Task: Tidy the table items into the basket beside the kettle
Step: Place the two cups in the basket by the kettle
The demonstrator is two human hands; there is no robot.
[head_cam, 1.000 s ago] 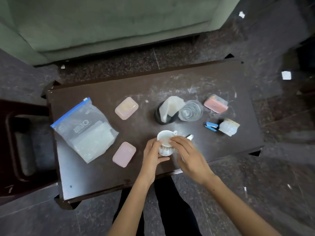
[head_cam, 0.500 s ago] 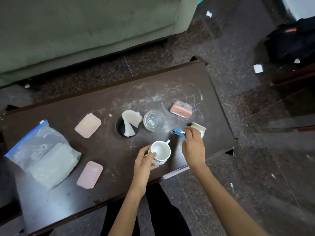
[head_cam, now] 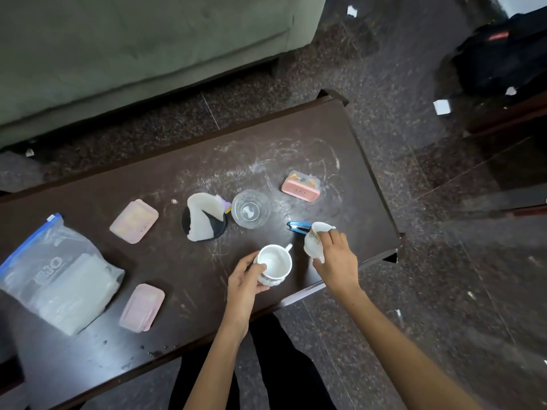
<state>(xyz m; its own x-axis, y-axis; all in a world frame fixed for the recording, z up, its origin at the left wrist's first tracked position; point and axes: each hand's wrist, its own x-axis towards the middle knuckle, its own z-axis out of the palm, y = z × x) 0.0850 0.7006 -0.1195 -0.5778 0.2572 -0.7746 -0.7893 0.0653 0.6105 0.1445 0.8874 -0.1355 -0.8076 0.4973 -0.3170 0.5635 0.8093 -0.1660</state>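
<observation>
On the dark table [head_cam: 310, 137], near its front edge, my left hand [head_cam: 245, 279] grips a white cup [head_cam: 275, 263] that stands upright. My right hand [head_cam: 334, 258] holds a second small white patterned cup [head_cam: 315, 241], tilted and lifted a little off the table at the front right. A blue stapler [head_cam: 299, 226] lies just behind that cup. Farther back stand a clear glass [head_cam: 251, 209], a black bowl with white paper [head_cam: 202, 218] and a pink box [head_cam: 300, 190]. No basket or kettle is in view.
Two pale pink lids [head_cam: 133, 221] [head_cam: 142, 307] and a zip bag with white contents [head_cam: 56, 276] lie on the left half of the table. A green sofa [head_cam: 133, 39] stands behind it. A black bag [head_cam: 503, 54] sits on the floor at the far right.
My right hand left the white cup, reached right to the small patterned cup and picked it up, tilted. My left hand keeps its hold on the white cup. The view swung right.
</observation>
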